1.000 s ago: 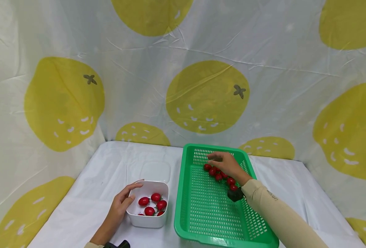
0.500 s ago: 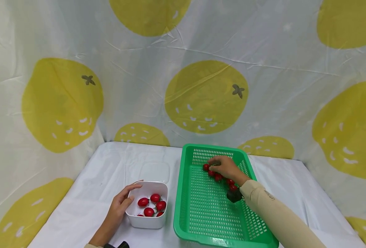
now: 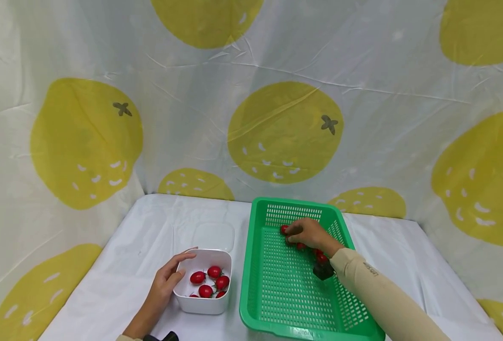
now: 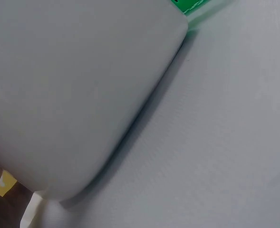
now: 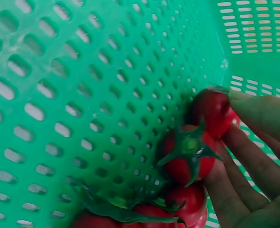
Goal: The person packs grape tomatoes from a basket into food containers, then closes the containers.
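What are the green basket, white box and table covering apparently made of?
The green basket looks like molded, slightly glossy plastic: regular slots pierce it. The white box is smooth, glossy, probably plastic, showing small highlights. The table covering, faintly shiny and creased, could be fabric.

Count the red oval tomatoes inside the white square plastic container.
6 visible: left tomato, back tomato, right tomato, front-middle tomato, two tomatoes partly behind the container's front wall; others may be hidden.

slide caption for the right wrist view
Right hand touching a red tomato beside more tomatoes in a perforated green basket.
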Demonstrator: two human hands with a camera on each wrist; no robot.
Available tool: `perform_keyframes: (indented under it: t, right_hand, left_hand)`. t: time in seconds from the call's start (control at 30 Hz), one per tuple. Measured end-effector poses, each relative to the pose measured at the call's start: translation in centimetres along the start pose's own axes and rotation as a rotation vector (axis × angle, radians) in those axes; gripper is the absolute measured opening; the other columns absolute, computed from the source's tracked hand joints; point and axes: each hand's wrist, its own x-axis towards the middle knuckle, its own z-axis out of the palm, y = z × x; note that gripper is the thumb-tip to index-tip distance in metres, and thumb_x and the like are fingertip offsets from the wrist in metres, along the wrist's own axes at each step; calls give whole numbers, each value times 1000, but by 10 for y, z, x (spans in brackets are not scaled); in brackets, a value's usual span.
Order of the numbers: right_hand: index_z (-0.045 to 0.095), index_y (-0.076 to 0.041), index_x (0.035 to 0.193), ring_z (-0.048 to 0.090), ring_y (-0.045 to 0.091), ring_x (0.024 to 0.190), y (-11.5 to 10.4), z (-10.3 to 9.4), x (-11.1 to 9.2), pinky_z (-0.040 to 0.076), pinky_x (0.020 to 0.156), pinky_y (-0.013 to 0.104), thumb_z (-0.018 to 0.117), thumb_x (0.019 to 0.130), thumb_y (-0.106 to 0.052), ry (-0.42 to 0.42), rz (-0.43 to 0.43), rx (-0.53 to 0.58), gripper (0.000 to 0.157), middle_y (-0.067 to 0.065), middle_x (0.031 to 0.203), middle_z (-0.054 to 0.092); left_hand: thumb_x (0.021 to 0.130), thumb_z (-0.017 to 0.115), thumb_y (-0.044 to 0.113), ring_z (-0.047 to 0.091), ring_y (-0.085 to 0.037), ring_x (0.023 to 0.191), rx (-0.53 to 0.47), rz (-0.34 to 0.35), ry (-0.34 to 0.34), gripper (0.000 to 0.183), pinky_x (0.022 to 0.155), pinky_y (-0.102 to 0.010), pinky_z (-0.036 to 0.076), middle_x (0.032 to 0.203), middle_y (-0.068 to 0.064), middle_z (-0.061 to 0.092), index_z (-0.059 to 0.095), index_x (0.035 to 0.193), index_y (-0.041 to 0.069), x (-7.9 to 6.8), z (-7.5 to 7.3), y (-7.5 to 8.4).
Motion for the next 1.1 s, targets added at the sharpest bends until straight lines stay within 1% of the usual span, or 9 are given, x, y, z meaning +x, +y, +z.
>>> perform_keyframes:
  t: [0.17,0.37,0.57,0.67,0.83,0.93,1.1]
  right_hand:
    - [73,-7,103,64,22,90,1,3,1,54,74,38,73,85,-11,-12,-6,-47,18,5,99,70]
    - [73,-5,104,64,19,86,0,5,0,54,72,37,73,85,-9,-30,1,-54,20,3,98,70]
    - [73,-7,105,63,19,90,3,8,2,54,75,37,75,83,-11,-36,33,-52,22,2,99,69]
    - [73,-7,105,63,20,91,5,8,2,54,75,37,75,83,-11,-38,27,-60,22,2,100,69]
    - [73,-7,106,63,21,92,5,9,2,54,75,38,75,83,-11,-33,18,-67,23,2,100,69]
    - [73,-6,106,63,22,93,5,9,2,54,75,37,75,83,-11,-38,11,-74,23,2,100,69]
    - [72,-6,108,63,21,90,5,9,1,54,69,35,73,85,-10,-36,2,-60,23,4,102,69]
  left_hand:
    - [99,42,4,35,-6,137,-4,-7,21,34,107,-10,23,143,-14,48,55,131,4,0,2,2]
    - [99,41,2,36,-6,137,-12,18,5,34,107,-11,24,143,-17,46,54,131,2,-1,1,2]
    - [99,43,4,37,-3,135,9,-22,35,33,106,-10,25,141,-14,49,56,129,5,-1,2,1]
    - [99,43,4,37,-3,135,11,-30,40,33,106,-10,25,141,-14,49,56,129,4,-1,2,2]
    - [99,43,6,36,-3,135,19,-38,46,32,105,-10,25,141,-11,49,57,129,6,-1,3,2]
    - [99,43,5,36,-4,135,11,-19,33,33,106,-10,25,142,-13,49,56,129,6,-1,3,2]
    - [99,41,2,37,-8,136,-7,28,22,34,107,-12,25,142,-17,47,55,130,2,-1,3,2]
